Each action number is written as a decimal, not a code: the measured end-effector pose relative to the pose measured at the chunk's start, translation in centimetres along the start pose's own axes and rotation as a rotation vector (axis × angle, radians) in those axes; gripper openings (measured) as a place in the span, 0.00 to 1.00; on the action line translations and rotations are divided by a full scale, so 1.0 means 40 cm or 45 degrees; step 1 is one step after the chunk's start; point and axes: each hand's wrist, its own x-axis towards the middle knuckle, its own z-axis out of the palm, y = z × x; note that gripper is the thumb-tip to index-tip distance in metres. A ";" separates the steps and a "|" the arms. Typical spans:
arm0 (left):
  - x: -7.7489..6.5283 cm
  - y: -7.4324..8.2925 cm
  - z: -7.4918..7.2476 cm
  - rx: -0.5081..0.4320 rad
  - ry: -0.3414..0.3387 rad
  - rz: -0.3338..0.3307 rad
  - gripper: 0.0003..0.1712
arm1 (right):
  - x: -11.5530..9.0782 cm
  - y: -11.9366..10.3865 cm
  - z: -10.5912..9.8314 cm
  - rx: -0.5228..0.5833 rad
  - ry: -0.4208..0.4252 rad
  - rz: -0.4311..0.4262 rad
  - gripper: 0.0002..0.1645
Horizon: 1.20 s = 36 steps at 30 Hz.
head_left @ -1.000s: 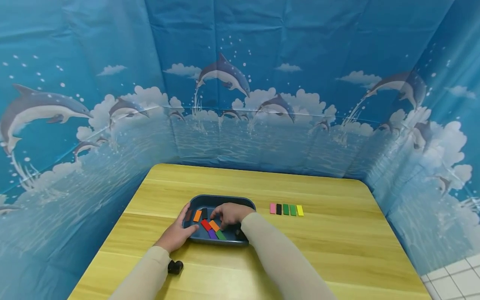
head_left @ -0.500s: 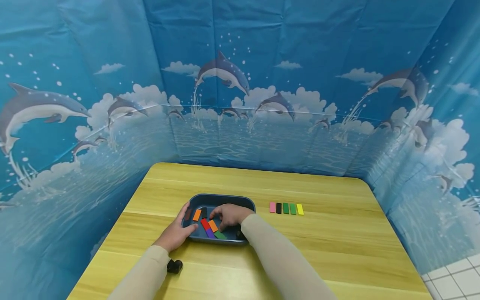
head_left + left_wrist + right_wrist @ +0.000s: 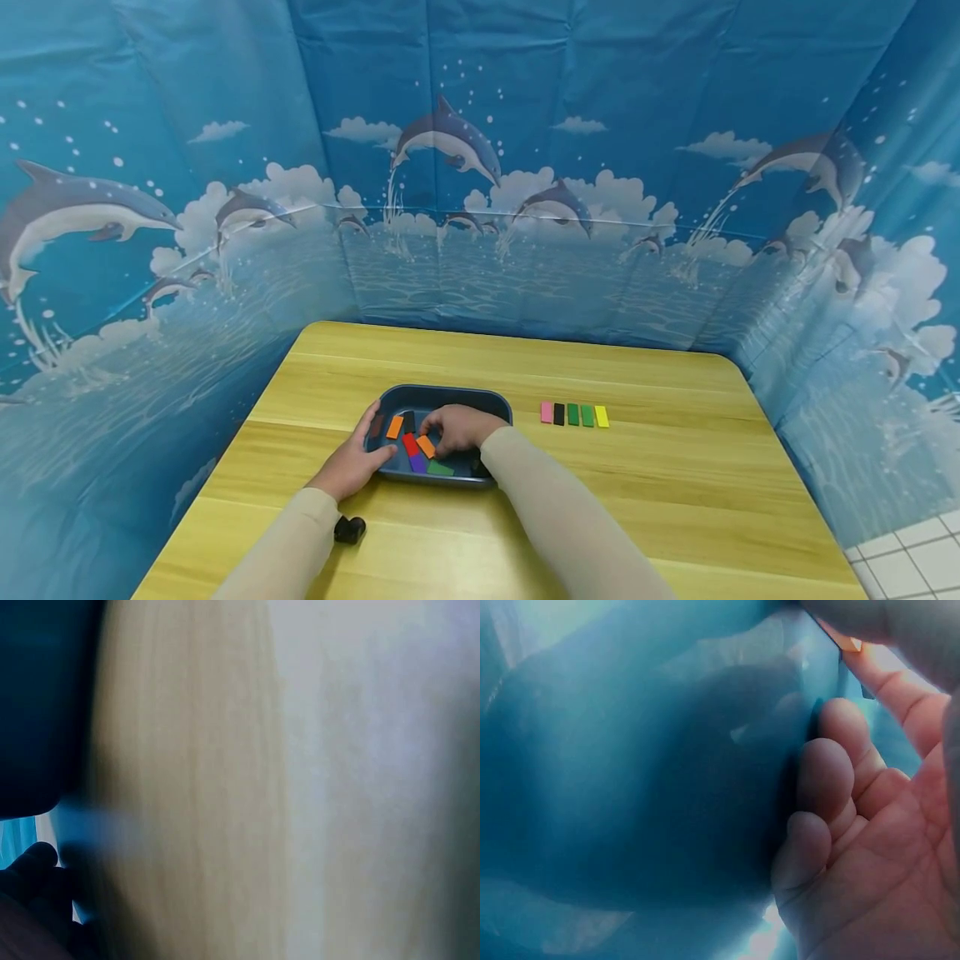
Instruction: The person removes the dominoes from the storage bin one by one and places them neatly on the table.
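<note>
A dark blue tray (image 3: pixel 450 482) with rounded corners holds several flat rectangular blocks. My left hand (image 3: pixel 348 467) grips its left end, thumb over the near left corner. Inside the tray, my right hand (image 3: pixel 461 427) pinches an orange block (image 3: pixel 426 447) between thumb and index finger; the right wrist view shows that orange block (image 3: pixel 849 643) at the fingertips, the other fingers curled. Close by lie a red block (image 3: pixel 409 443), a purple block (image 3: pixel 417 463) and a green block (image 3: pixel 440 468). Another orange block (image 3: pixel 394 427), a black block (image 3: pixel 408 422) and a brown block (image 3: pixel 377 426) lie farther left.
Right of the tray, a row of upright-set rectangles on the wooden table (image 3: pixel 675 467) has a pink block (image 3: pixel 547 412), a black one, two greens and a yellow block (image 3: pixel 602 417). A black wrist device (image 3: pixel 349 530) sits under the left sleeve. A dolphin-print curtain (image 3: pixel 480 275) surrounds the table.
The orange block at my right fingertips has turned and shifted slightly. The green block beside it has swung to lie flatter along the tray's near side. My left hand stays on the tray.
</note>
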 end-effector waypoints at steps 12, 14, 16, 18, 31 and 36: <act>0.009 -0.018 -0.002 0.004 -0.004 0.008 0.55 | -0.089 0.016 -0.111 0.412 0.189 -0.156 0.24; 0.011 -0.020 -0.004 0.008 -0.010 0.018 0.55 | -0.127 0.034 -0.149 0.462 0.254 -0.163 0.28; 0.010 -0.019 -0.005 0.008 -0.017 0.024 0.55 | -0.168 0.069 -0.180 0.477 0.323 -0.128 0.31; 0.010 -0.019 -0.005 0.012 -0.025 0.035 0.55 | -0.211 0.116 -0.199 0.495 0.383 -0.054 0.32; -0.006 -0.002 -0.012 0.006 -0.040 0.035 0.55 | -0.362 0.348 -0.130 0.442 0.468 0.286 0.27; -0.008 -0.002 -0.009 0.004 -0.043 0.037 0.55 | -0.375 0.371 -0.087 0.494 0.457 0.291 0.27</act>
